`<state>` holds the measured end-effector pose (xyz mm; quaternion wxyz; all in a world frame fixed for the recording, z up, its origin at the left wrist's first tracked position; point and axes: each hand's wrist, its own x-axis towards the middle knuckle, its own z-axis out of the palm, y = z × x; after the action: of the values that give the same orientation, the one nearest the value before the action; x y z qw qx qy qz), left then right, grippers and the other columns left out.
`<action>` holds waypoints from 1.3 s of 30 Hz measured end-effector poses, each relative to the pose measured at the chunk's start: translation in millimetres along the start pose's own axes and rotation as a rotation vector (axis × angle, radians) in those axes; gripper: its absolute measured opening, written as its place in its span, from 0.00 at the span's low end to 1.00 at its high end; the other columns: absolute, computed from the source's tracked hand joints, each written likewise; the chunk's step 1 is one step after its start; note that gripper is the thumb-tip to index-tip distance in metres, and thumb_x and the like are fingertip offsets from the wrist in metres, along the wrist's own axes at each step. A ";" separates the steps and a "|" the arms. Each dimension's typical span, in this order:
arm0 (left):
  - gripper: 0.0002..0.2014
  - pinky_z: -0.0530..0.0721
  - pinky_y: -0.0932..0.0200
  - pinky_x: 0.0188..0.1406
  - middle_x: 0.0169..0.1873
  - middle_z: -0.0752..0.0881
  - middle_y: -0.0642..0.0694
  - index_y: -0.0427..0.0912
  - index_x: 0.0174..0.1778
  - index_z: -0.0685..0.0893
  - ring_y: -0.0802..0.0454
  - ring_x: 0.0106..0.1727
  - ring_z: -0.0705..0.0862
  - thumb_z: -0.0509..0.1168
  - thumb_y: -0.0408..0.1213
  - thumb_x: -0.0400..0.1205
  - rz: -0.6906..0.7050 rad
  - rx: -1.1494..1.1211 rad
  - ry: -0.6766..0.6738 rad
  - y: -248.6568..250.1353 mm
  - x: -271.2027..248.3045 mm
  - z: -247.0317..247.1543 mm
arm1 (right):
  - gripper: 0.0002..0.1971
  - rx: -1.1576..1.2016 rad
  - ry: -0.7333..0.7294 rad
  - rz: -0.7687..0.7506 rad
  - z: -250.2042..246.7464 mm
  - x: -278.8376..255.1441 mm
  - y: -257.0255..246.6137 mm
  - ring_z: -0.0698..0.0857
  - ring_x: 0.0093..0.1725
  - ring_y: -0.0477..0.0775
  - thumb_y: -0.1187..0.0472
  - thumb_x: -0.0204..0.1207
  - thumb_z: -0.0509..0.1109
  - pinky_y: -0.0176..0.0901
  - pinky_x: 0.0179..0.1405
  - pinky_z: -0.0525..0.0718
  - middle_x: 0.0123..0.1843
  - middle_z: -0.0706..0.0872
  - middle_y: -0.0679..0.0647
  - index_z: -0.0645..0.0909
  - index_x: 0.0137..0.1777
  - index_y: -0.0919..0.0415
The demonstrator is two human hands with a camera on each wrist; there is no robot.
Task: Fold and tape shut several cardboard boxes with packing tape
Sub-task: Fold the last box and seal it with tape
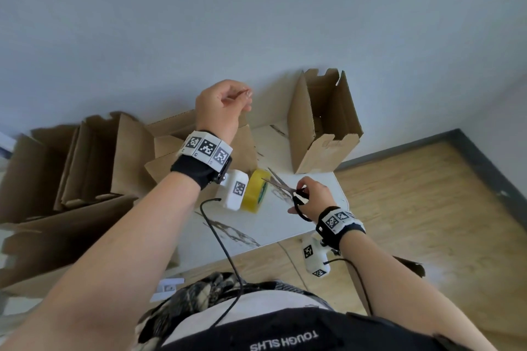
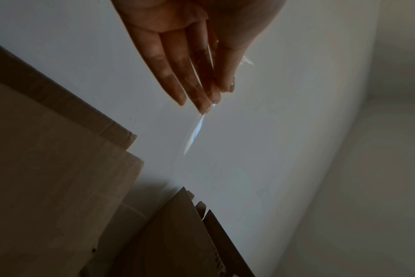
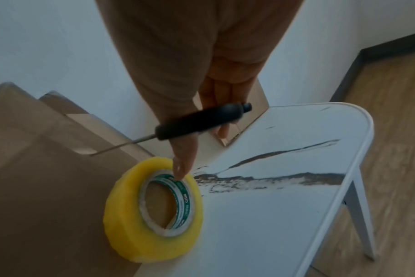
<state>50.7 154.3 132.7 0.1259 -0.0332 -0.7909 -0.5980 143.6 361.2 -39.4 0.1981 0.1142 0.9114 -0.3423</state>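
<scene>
My left hand (image 1: 245, 99) is raised near the wall, thumb and fingers (image 2: 203, 88) pinching a strip of clear tape (image 2: 195, 134) that hangs from the fingertips. A yellow tape roll (image 1: 254, 194) stands on edge on the white table (image 1: 285, 222), against a brown cardboard box (image 1: 199, 148). My right hand (image 1: 301, 194) grips black-handled scissors (image 1: 296, 198) right of the roll. Their blades (image 1: 275, 181) are parted and point at the roll. In the right wrist view a finger passes through the scissors handle (image 3: 197, 120) above the tape roll (image 3: 154, 200).
An open-topped cardboard box (image 1: 322, 122) stands upright at the table's far right corner. Several flattened and half-folded boxes (image 1: 71, 168) lean at the left. The table edge (image 3: 358, 150) drops to a wooden floor (image 1: 427, 208). A wall is close behind.
</scene>
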 end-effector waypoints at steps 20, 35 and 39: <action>0.04 0.87 0.59 0.37 0.36 0.91 0.47 0.44 0.43 0.89 0.52 0.36 0.91 0.71 0.31 0.81 -0.022 -0.030 -0.004 8.7 -9.3 -5.3 | 0.16 -0.467 0.123 -0.192 27.8 13.0 -56.0 0.85 0.43 0.62 0.50 0.78 0.75 0.47 0.35 0.80 0.47 0.85 0.57 0.72 0.51 0.57; 0.03 0.86 0.56 0.34 0.33 0.90 0.47 0.41 0.44 0.86 0.49 0.33 0.90 0.71 0.30 0.82 -0.089 -0.338 0.048 33.0 -16.1 -15.9 | 0.18 0.133 0.083 0.057 46.6 17.0 -11.8 0.85 0.36 0.54 0.48 0.66 0.84 0.42 0.32 0.82 0.36 0.87 0.51 0.78 0.45 0.51; 0.02 0.86 0.55 0.34 0.32 0.90 0.48 0.39 0.44 0.86 0.50 0.32 0.89 0.71 0.29 0.82 -0.095 -0.380 0.012 39.1 -24.5 -17.8 | 0.18 0.164 0.087 0.116 46.2 23.8 -0.5 0.85 0.37 0.54 0.51 0.66 0.85 0.40 0.32 0.80 0.39 0.88 0.53 0.80 0.47 0.55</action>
<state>85.1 150.8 168.1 0.0936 -0.0154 -0.6637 -0.7420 135.2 331.6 -81.4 0.1679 0.1971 0.8799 -0.3985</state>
